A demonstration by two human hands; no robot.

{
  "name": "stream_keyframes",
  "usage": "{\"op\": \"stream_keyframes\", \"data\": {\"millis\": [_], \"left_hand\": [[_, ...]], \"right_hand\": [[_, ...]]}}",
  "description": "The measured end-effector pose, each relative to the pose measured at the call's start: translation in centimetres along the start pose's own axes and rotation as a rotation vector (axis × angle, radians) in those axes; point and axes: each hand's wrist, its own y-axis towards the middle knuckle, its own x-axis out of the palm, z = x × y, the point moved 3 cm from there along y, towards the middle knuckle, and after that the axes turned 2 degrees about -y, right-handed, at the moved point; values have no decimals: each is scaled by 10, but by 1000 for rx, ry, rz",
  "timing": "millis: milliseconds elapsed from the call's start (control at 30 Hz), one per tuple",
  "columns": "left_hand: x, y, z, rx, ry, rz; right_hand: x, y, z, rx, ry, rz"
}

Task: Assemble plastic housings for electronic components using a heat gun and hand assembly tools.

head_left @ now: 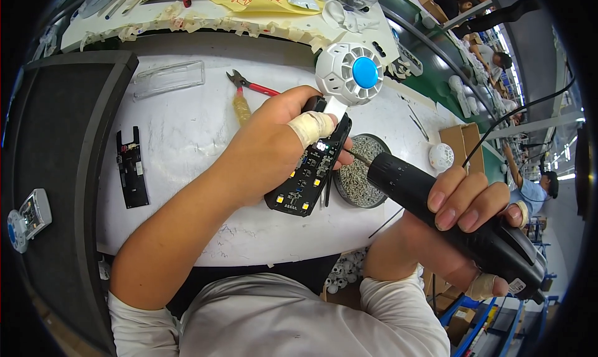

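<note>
My left hand (268,151) grips the fan (349,73) and board (308,176); my right hand (461,214) is wrapped around the screwdriver (436,207), tip at the board, above the worktop (187,139).

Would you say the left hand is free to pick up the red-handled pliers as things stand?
Probably not right away: the left hand is closed around the white fan assembly with its black circuit board. The red-handled pliers lie unobstructed on the white table just beyond it.

Left hand (268,148) grips fan assembly (330,126) (board lit); right hand (464,214) presses electric screwdriver (436,204) against it.
</note>
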Motion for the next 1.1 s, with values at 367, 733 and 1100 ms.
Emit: {"op": "stream_keyframes", "data": {"millis": [367, 733, 1100], "left_hand": [[1, 0, 1, -22, -42, -10], [-2, 2, -5, 34, 141, 48], [-2, 3, -10, 31, 235, 41]], "right_hand": [[1, 0, 0, 8, 14, 28], [-4, -2, -17, -88, 36, 133], [-5, -4, -8, -68, 81, 31]]}}
